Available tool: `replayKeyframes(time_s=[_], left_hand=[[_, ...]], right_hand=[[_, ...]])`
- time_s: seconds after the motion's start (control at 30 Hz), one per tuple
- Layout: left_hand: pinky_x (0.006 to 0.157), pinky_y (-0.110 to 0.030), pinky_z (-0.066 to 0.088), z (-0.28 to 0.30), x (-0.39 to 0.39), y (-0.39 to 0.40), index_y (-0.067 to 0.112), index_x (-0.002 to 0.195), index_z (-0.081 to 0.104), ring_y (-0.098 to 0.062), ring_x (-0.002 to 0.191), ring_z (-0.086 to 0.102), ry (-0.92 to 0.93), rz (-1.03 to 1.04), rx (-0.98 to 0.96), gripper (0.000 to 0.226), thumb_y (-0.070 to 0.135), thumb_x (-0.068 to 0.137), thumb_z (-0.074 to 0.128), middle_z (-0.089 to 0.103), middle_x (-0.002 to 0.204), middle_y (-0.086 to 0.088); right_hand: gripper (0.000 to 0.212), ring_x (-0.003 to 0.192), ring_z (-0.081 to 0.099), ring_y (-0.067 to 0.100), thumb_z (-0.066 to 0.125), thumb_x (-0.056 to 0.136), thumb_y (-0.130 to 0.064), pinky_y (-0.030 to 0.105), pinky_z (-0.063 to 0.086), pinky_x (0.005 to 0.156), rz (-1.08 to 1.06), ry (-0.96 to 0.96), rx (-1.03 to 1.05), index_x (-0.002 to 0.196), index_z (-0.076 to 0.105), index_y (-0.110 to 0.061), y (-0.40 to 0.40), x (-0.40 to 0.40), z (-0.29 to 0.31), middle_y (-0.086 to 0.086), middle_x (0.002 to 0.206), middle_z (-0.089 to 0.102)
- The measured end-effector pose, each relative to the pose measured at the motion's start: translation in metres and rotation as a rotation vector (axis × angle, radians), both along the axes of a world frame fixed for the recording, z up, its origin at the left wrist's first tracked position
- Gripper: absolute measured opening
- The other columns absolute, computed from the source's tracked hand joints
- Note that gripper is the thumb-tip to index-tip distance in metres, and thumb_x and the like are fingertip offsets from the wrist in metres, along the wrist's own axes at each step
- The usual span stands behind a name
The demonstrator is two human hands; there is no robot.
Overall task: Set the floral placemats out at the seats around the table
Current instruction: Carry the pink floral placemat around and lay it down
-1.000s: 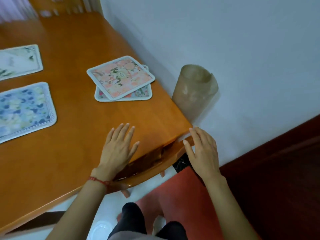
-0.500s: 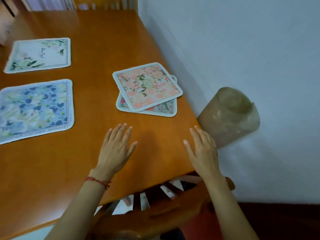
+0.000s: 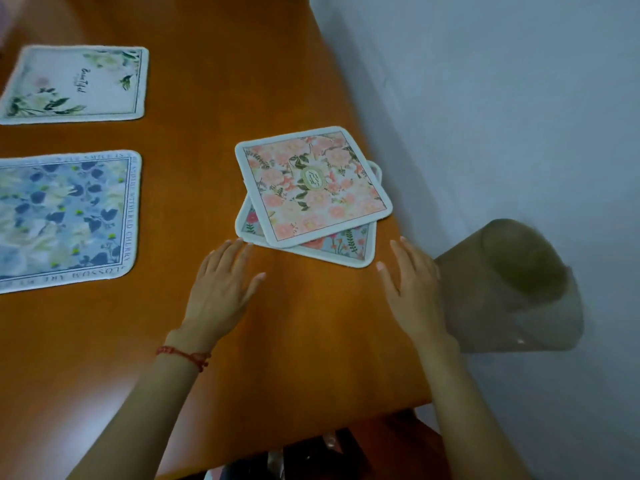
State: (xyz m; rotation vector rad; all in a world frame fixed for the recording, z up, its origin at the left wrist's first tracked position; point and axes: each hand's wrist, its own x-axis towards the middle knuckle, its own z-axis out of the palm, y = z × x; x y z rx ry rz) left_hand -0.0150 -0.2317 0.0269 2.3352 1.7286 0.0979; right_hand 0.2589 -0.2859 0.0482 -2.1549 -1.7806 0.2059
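Placemats sit in two groups on the wooden table (image 3: 104, 341), and we take the pink floral placemat (image 3: 313, 185) as our landmark. It lies turned at an angle on top of a second floral placemat (image 3: 341, 245), whose corner and near edge show from under it, close to the table's wall-side edge. Well to the left of the pink one lies the blue floral placemat (image 3: 64, 220), flat and alone, with lettering along its border. Beyond that, farther left and farther back from the pink mat, lies the white placemat with green leaves (image 3: 74, 83), also flat.

Our left hand (image 3: 223, 289) is just in front of the pink mat's near left corner, palm down, fingers spread wide and holding nothing; its fingertips nearly reach the lower mat's edge. A red string bracelet (image 3: 183, 355) circles that wrist. Our right hand (image 3: 414, 289) is in front of the stack's right corner, open, fingers together, holding nothing. To the right of it, off the table's edge by the pale wall (image 3: 502, 116), stands a rolled translucent sheet (image 3: 512, 292).
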Motion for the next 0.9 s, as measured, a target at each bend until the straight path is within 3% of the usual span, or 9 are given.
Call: replayKeyframes(time_s=[0.13,0.33,0.5,0.63,0.77,0.9], left_hand=[[0.113,-0.043,0.02,-0.009,0.014,0.029,0.008,0.142,0.03,-0.029,0.14,0.022,-0.093,0.103,-0.035,0.069,0.055,0.093,0.024,0.03,0.15,-0.014],[0.111,-0.041,0.022,-0.025,0.034,0.073,0.006,0.141,0.032,-0.03,0.137,0.026,-0.321,0.248,-0.098,0.056,0.035,0.094,0.043,0.032,0.148,-0.015],[0.093,-0.042,0.04,-0.041,0.046,0.101,0.002,0.132,0.045,-0.033,0.118,0.047,-0.478,0.359,-0.1,0.044,0.021,0.093,0.051,0.051,0.129,-0.019],[0.081,-0.032,0.04,-0.046,0.057,0.115,0.003,0.127,0.051,-0.033,0.109,0.053,-0.601,0.467,-0.092,0.04,0.013,0.089,0.058,0.057,0.121,-0.018],[0.074,-0.029,0.041,-0.056,0.065,0.124,0.008,0.119,0.058,-0.023,0.096,0.056,-0.699,0.554,-0.134,0.033,0.012,0.086,0.061,0.06,0.106,-0.003],[0.078,-0.031,0.044,-0.058,0.072,0.13,0.006,0.121,0.057,-0.014,0.09,0.052,-0.833,0.669,-0.149,0.037,0.007,0.084,0.063,0.057,0.102,0.004]], right_hand=[[0.048,0.131,0.037,0.024,0.044,0.095,-0.035,0.036,0.028,0.105,0.032,0.056,0.006,0.136,0.042,-0.01,0.046,0.014,-0.011,0.01,0.141,0.043],[0.049,0.128,0.039,0.025,0.045,0.094,-0.035,0.044,0.036,0.105,0.04,0.125,-0.033,0.135,0.042,-0.01,0.111,0.034,-0.041,0.01,0.14,0.043],[0.046,0.117,0.047,0.025,0.047,0.093,-0.035,0.046,0.045,0.096,-0.013,0.226,-0.051,0.133,0.044,-0.012,0.152,0.051,-0.066,0.01,0.13,0.05],[0.039,0.105,0.053,0.022,0.05,0.091,-0.034,0.042,0.051,0.085,-0.066,0.278,-0.069,0.125,0.05,-0.014,0.176,0.064,-0.082,0.007,0.116,0.057],[0.035,0.1,0.057,0.021,0.051,0.091,-0.034,0.037,0.054,0.078,-0.089,0.276,-0.103,0.12,0.053,-0.014,0.193,0.075,-0.096,0.006,0.111,0.059],[0.032,0.099,0.057,0.021,0.053,0.091,-0.026,0.027,0.047,0.074,-0.117,0.324,-0.118,0.12,0.055,-0.011,0.203,0.081,-0.105,0.008,0.11,0.059]])
